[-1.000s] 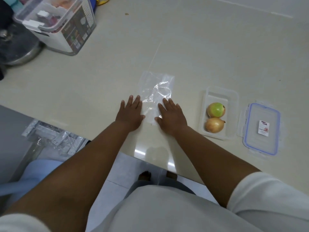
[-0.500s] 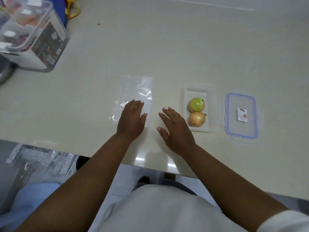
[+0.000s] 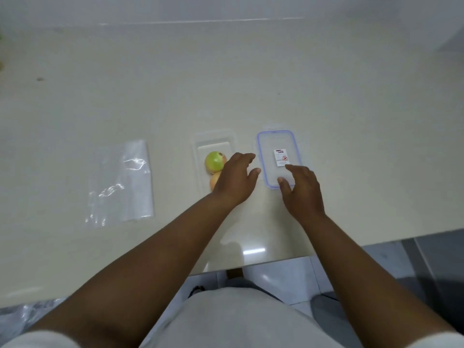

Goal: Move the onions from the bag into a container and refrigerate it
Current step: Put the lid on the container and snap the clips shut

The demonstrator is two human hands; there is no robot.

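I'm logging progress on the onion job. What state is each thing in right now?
Bag: empty, flat.
Container: open, holding both onions.
Green onion: inside.
Brown onion: inside, partly hidden.
Lid: off, beside container.
Left hand: open, empty.
Right hand: open, over lid.

One printed sticker (image 3: 281, 157) is seen on the clear lid (image 3: 288, 144) with the blue seal. A dark heading, lines of small print and a red mark are made out on it; none of the wording can be read.
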